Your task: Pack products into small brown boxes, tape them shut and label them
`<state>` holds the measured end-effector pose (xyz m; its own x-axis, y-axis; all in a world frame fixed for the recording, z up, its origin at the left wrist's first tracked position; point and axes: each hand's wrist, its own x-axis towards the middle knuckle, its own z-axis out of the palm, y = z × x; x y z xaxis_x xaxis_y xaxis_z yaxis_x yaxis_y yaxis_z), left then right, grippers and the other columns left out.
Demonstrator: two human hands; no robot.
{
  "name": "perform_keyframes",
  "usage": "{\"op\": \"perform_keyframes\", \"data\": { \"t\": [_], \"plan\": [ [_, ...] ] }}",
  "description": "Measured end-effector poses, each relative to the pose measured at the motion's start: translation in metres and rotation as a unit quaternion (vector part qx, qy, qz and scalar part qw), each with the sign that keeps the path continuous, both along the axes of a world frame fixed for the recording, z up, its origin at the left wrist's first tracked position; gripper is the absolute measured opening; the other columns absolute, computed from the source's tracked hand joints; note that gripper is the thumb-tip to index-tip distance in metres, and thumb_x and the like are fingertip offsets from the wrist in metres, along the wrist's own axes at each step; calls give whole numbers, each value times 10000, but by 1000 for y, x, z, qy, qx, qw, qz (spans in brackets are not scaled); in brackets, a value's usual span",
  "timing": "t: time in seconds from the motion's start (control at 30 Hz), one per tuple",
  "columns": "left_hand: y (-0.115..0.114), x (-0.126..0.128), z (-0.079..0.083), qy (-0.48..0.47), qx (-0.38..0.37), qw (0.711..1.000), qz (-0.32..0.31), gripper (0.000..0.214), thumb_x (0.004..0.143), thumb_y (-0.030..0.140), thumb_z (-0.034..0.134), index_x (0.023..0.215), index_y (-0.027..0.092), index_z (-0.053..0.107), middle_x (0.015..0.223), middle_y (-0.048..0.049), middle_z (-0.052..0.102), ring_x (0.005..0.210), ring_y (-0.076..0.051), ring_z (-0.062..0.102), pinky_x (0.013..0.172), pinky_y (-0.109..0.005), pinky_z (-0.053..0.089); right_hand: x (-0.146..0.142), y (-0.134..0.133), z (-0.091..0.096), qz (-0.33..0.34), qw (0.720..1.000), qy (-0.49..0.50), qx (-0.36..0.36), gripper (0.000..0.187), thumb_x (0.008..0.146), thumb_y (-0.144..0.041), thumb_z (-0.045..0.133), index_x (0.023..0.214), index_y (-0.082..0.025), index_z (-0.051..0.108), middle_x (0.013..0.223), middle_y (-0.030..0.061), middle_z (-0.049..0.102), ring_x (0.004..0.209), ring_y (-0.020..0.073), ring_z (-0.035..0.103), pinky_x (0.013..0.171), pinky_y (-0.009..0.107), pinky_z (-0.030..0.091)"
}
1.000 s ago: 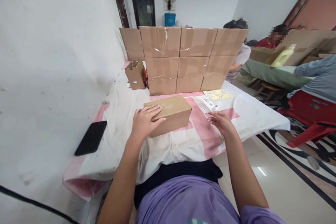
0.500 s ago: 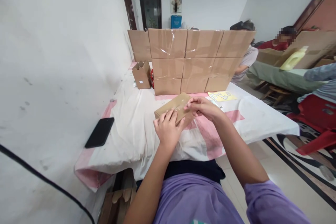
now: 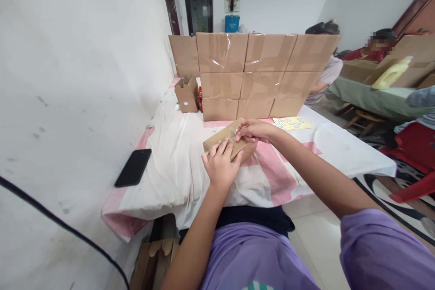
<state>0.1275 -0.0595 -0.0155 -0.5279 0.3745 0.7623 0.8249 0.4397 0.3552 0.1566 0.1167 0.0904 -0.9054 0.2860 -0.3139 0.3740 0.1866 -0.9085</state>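
A small closed cardboard box point(image 3: 217, 138) lies at an angle on the cloth in front of me. My left hand point(image 3: 221, 161) rests on its near left part, fingers spread over the top and thumb at the near edge. My right hand point(image 3: 253, 131) is bent over the top of the box, its thumb and fingertips pinched together at the seam. A shiny clear patch shows beside those fingertips; what they pinch is too small to make out. A yellow sheet with blue-outlined shapes point(image 3: 292, 123) lies beyond my right hand.
Taped cardboard boxes form a wall point(image 3: 258, 77) at the back of the table. An opened carton point(image 3: 186, 95) stands by its left end. A black phone point(image 3: 133, 167) lies at left near the wall. Two people sit beyond; a yellow bottle point(image 3: 392, 73) is on another table.
My right hand has moved left and down onto the top of the box, fingertips now at the seam. The left hand stays on the box. The view has shifted slightly.
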Motion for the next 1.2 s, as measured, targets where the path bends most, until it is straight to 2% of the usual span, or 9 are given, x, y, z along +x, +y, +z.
{"op": "perform_keyframes", "data": {
  "t": [0.1, 0.23, 0.37, 0.5, 0.73, 0.87, 1.0, 1.1, 1.2],
  "plan": [
    [0, 0, 1, -1, 4, 1000, 2, 325, 921, 496, 617, 1151, 294, 729, 1264, 5, 735, 1128, -258, 655, 916, -475, 363, -2, 0, 2, 6, 999, -37, 25, 208, 696, -15, 703, 740, -163, 563, 491, -55, 595, 315, 40, 387, 326, 179, 165],
    [0, 0, 1, -1, 7, 1000, 3, 325, 910, 498, 631, 1141, 294, 734, 1258, 8, 739, 1114, -251, 655, 904, -473, 363, -5, -5, 8, 4, 995, -77, 61, 198, 809, -53, 613, 660, -154, 530, 662, 23, 716, 357, 53, 471, 336, 193, 229],
    [1, 0, 0, -11, 3, 1000, 4, 323, 906, 492, 634, 1145, 298, 731, 1253, 13, 742, 1111, -243, 650, 918, -474, 361, -11, -12, 14, -5, 988, -123, 92, 251, 912, -130, 571, 662, -142, 564, 692, 31, 718, 390, 56, 499, 343, 198, 256],
    [1, 0, 0, -19, -3, 1000, -2, 337, 914, 502, 617, 1157, 294, 723, 1270, -1, 734, 1130, -247, 642, 948, -481, 351, -16, -20, 20, -7, 975, -180, 132, 298, 955, -191, 540, 670, -130, 600, 715, 41, 718, 408, 45, 488, 347, 193, 254],
    [0, 1, 1, -3, 4, 1000, -1, 333, 936, 510, 584, 1138, 287, 726, 1259, -16, 739, 1118, -255, 650, 968, -493, 339, -24, -34, 27, -34, 951, -215, 221, 228, 831, -167, 660, 617, -165, 582, 567, 38, 671, 406, 86, 493, 356, 208, 269],
    [1, 0, 0, -7, 3, 1000, -3, 333, 928, 499, 596, 1149, 289, 728, 1262, -27, 737, 1128, -263, 646, 985, -501, 335, -29, -30, 25, 11, 940, -222, 260, 241, 819, -209, 683, 587, -172, 628, 542, 67, 663, 400, 110, 499, 369, 219, 285],
    [1, 1, -1, -20, 5, 1000, -6, 338, 927, 493, 597, 1163, 289, 728, 1271, -34, 732, 1144, -268, 639, 1002, -506, 330, -35, -15, 16, 31, 935, -242, 256, 252, 821, -301, 715, 618, -172, 638, 502, 67, 630, 397, 124, 495, 367, 223, 292],
    [2, 1, -1, -25, 9, 1000, -9, 342, 933, 499, 582, 1161, 290, 728, 1272, -36, 732, 1139, -271, 639, 1014, -507, 327, -36, 0, 9, 45, 933, -261, 245, 302, 821, -364, 736, 619, -178, 610, 433, 25, 537, 350, 93, 399, 353, 217, 233],
    [2, 1, -1, -25, 9, 1000, -6, 352, 936, 518, 571, 1155, 290, 726, 1273, -36, 731, 1112, -269, 642, 1016, -507, 326, -28, 8, 12, 43, 935, -268, 228, 356, 761, -392, 822, 601, -182, 583, 426, -8, 459, 339, 70, 323, 360, 227, 171]
  ]
}}
